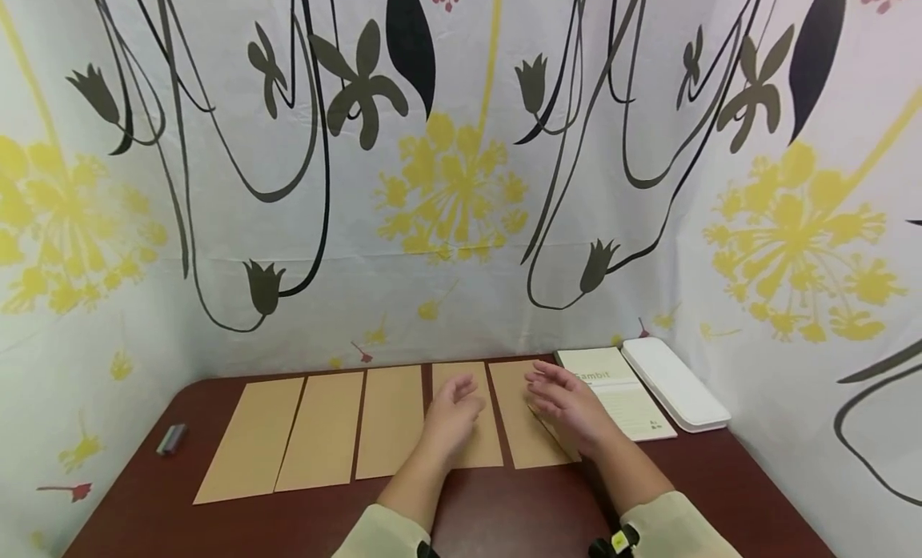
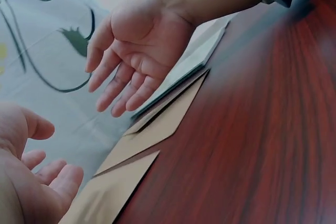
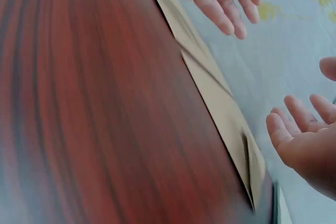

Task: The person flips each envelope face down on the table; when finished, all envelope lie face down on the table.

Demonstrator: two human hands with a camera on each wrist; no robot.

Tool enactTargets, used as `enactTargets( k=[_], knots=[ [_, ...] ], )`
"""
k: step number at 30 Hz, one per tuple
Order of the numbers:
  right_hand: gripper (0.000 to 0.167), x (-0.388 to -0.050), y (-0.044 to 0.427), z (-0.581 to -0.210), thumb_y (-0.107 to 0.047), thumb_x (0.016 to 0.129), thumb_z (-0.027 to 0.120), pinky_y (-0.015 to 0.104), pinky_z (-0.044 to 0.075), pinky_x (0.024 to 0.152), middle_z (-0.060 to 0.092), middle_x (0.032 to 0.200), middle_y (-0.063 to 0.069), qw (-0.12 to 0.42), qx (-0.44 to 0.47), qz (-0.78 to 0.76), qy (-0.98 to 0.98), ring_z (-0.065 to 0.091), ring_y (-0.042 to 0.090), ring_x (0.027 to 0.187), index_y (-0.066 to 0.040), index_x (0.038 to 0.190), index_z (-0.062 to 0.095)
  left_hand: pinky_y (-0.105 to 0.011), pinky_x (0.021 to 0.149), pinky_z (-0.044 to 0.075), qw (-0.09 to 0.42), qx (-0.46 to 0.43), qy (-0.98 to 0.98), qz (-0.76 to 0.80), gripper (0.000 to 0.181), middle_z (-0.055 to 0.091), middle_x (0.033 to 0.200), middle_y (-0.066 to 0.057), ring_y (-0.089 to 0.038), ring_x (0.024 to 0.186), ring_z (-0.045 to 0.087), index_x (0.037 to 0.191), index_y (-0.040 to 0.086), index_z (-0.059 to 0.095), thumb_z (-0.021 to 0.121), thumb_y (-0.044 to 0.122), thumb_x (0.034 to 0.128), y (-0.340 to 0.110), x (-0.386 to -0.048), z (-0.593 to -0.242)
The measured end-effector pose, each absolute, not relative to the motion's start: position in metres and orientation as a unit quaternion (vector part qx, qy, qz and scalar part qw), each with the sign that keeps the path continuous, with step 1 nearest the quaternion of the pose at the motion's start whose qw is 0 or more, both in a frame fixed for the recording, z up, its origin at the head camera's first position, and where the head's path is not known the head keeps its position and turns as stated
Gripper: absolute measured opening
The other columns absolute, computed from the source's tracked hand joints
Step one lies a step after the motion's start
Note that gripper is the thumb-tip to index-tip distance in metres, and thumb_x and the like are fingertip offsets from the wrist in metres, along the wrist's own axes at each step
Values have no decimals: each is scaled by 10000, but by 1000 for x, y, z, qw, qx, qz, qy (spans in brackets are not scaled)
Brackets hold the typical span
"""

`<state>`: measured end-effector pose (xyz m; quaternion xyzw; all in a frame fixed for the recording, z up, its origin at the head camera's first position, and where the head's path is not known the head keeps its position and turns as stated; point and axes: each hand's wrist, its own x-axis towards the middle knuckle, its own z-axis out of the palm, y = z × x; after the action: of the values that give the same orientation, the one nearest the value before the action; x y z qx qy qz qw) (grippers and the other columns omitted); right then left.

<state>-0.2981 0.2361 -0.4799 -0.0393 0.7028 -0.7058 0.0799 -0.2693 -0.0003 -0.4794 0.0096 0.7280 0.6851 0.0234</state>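
Observation:
Several brown kraft-paper envelopes [image 1: 392,422] lie side by side in a row on the table. My left hand [image 1: 455,418] hovers over the second envelope from the right [image 1: 486,454], its fingers loosely bent and holding nothing. Above the rightmost envelope [image 1: 519,430] is my right hand [image 1: 572,406], also with nothing in it. In the left wrist view the palms of the right hand [image 2: 147,40] and left hand [image 2: 31,177] are turned inward, apart from each other. A strip along the rightmost envelope's side [image 3: 255,169] stands slightly raised, like a flap.
A pale notepad [image 1: 627,410] lies right of the envelopes, partly behind my right hand. Next to it is a white rounded case [image 1: 675,384]. A small grey object [image 1: 171,439] sits near the table's left edge. Patterned cloth [image 1: 461,318] surrounds the dark red table [image 1: 519,510].

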Motion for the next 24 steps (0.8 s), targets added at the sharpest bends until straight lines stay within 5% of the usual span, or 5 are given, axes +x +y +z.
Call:
enactTargets(
  k=[7,17,24],
  knots=[
    [647,-298,268,-481,-248,1107,590,390,492,1196,413,1678,264,64,-27,-684,726,622,124,1355,-25,1653,325,-544,1178,503,33,8,709,704,589,575,1564,-183,-414,1473,529,1548,67,509,679,150,990,35,-269,-484],
    [652,-303,286,-484,-287,1121,569,355,582,1072,455,1642,287,66,-2,-676,734,656,250,1330,-10,1653,316,-552,1186,493,36,21,728,685,585,589,1554,-176,-409,1456,549,1535,71,532,691,215,991,34,-266,-486],
    [642,-300,287,-489,-267,1130,544,405,545,1149,452,1632,310,83,-5,-666,742,562,388,1441,10,1655,299,-588,1189,471,65,40,756,650,612,595,1550,-182,-418,1450,550,1544,48,526,700,282,1005,31,-262,-492]
  ],
)
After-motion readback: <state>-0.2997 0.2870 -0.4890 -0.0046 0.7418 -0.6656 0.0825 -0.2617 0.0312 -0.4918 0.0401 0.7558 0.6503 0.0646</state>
